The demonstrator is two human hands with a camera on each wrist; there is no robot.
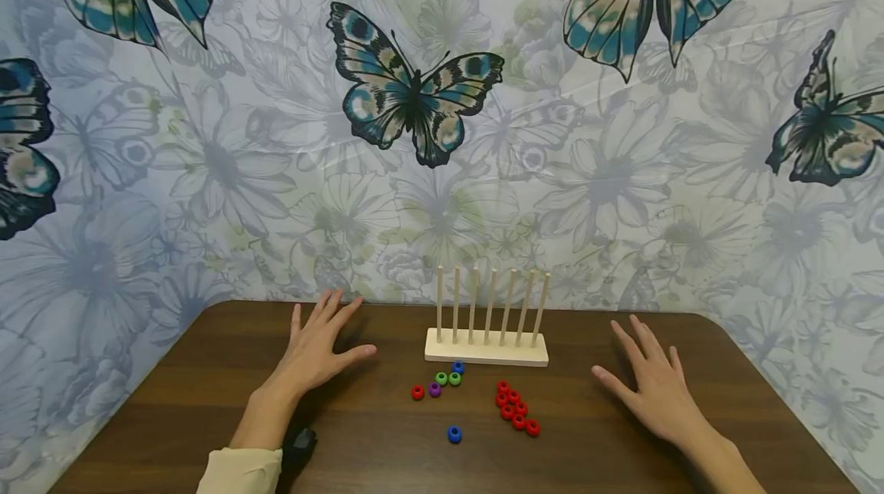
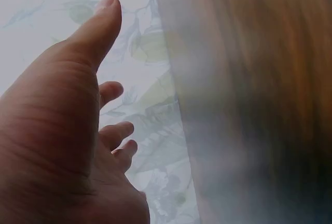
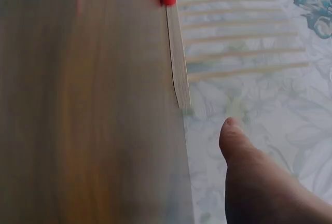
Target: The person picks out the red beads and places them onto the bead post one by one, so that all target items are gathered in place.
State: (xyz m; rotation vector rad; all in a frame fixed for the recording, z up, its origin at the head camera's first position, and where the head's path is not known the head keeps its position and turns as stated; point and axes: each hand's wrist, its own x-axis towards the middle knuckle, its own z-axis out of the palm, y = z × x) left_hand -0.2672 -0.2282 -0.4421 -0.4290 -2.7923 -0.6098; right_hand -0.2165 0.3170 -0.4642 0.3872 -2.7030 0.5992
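My left hand [image 1: 314, 352] is spread with straight fingers over the left part of the table, holding nothing; its palm and thumb [image 2: 93, 35] fill the left wrist view. On the right, my right hand [image 1: 652, 386] is likewise spread and holds nothing. Between them stands a pale wooden rack [image 1: 486, 348] with several upright bare pegs. In front of it lie a blue bead [image 1: 459, 367], two green beads [image 1: 441, 378], a purple bead [image 1: 435, 390] and a red bead [image 1: 417, 393]. A cluster of several red beads [image 1: 507, 412] sits nearer the right hand. Another blue bead [image 1: 454, 434] lies closest to me.
The brown wooden table [image 1: 373, 456] ends at a wall covering [image 1: 276, 172] printed with butterflies and flowers. A dark device [image 1: 301, 446] is at my left wrist, beside a cream sleeve [image 1: 242, 471]. The rack stands near the table's back edge.
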